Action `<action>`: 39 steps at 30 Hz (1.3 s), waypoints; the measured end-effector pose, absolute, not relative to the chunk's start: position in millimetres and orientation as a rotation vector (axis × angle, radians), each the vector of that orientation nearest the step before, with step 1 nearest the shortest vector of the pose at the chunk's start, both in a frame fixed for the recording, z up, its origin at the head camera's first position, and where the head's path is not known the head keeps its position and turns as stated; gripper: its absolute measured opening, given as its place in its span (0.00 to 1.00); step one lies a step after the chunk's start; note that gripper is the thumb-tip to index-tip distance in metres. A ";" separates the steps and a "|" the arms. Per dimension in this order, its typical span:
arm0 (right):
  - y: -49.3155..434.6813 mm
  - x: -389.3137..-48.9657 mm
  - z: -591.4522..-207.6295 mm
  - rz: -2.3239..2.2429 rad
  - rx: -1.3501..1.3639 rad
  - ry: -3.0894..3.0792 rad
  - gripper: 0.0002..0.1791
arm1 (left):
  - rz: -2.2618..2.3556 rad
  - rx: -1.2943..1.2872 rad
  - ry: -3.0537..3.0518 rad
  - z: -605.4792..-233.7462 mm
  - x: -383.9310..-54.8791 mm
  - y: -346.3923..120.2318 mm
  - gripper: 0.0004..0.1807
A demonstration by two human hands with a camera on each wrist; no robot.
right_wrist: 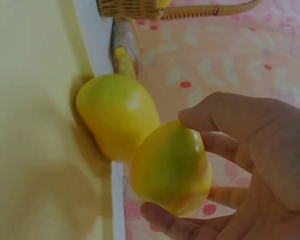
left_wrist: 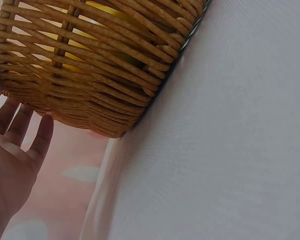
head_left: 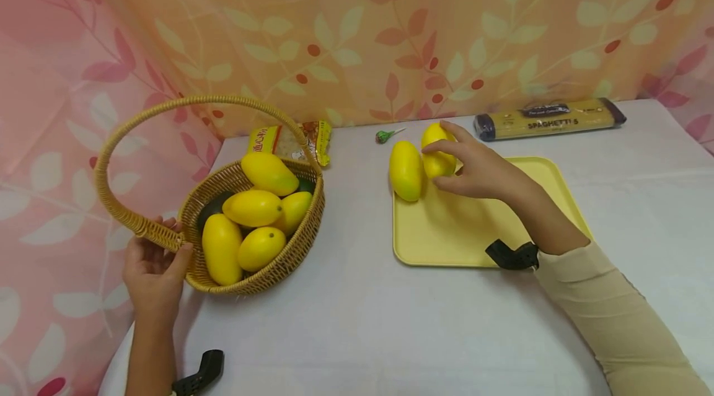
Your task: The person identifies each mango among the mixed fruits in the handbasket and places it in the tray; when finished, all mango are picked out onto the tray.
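My right hand (head_left: 474, 167) holds a yellow mango (head_left: 438, 151) between thumb and fingers, over the far left of the yellow tray (head_left: 480, 241). Another mango (head_left: 406, 170) lies beside it at the tray's upper left corner; the right wrist view shows the held mango (right_wrist: 170, 170) against the other mango (right_wrist: 117, 115). At the left, my left hand (head_left: 156, 269) grips the wicker basket (head_left: 304, 247) where its handle meets the rim. Inside the basket are several mangoes (head_left: 253, 208) and a dark green item (head_left: 214, 210), partly covered. The left wrist view shows fingers by the basket's woven side (left_wrist: 100, 75).
Behind the basket lies a yellow and clear food packet (head_left: 295, 140). A green-wrapped lollipop (head_left: 385, 136) is near the back edge. A spaghetti pack (head_left: 549, 120) lies behind the tray. Patterned curtains (head_left: 357, 30) enclose the white table (head_left: 346, 321).
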State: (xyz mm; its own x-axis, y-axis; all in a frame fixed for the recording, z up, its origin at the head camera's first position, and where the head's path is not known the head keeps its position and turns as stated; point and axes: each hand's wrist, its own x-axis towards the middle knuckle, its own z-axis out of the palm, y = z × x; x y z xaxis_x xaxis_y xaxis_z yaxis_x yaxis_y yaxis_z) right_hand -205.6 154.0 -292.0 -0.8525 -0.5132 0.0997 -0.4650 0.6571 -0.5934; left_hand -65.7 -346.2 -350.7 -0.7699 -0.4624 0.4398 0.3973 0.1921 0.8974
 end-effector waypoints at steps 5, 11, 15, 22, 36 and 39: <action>156.7 -212.7 -300.1 -0.832 -0.800 2.782 0.26 | -1.657 0.066 -1.813 -351.0 -65.7 -346.5 0.31; 154.8 -215.1 -306.9 -0.773 -0.758 2.765 0.40 | -1.664 0.077 -1.808 -351.7 -66.0 -346.4 0.31; 154.9 -215.5 -309.8 -0.772 -0.710 2.767 0.48 | -1.666 0.068 -1.805 -351.9 -66.8 -346.9 0.31; 155.6 -216.9 -311.0 -0.775 -0.666 2.754 0.52 | -1.675 0.057 -1.799 -352.3 -67.4 -347.5 0.31; 152.0 -211.0 -297.6 -0.783 -0.680 2.786 0.47 | -1.672 0.058 -1.807 -354.0 -67.3 -349.4 0.31; 138.8 -207.7 -292.6 -0.797 -0.755 2.810 0.42 | -1.654 0.078 -1.823 -353.9 -66.6 -349.5 0.31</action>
State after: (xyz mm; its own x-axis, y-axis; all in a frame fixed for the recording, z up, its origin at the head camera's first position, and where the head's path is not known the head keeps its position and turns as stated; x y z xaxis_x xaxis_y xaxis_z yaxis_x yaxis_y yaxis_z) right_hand -207.7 138.8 -292.6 -0.8674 -0.4974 0.0163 -0.4319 0.7362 -0.5211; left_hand -66.6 -349.5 -353.9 -0.7767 -0.4631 0.4270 0.3800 0.1961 0.9039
